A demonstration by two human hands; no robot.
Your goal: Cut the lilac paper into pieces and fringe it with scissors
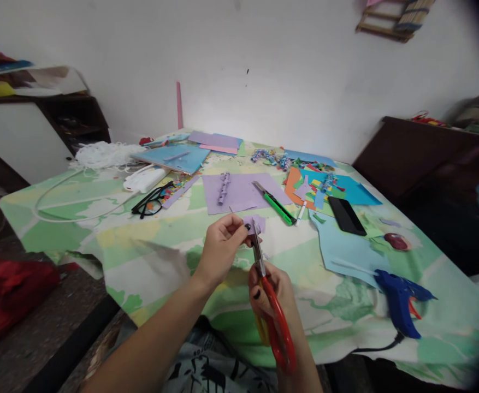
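Observation:
Between the fingertips of my left hand is a small piece of purple paper. My right hand grips a pair of scissors with red and yellow handles, blades pointing away from me and lying at the paper. Whether the blades are parted is hard to make out. Just beyond my hands lies a larger purple sheet, with a fringed purple paper roll on it. A green box cutter rests across that sheet's right edge, near a white marker.
Right side: a blue glue gun with its cord, a black phone, a light blue sheet and paper scraps. Left side: black glasses, a white power strip, white string and a blue folder.

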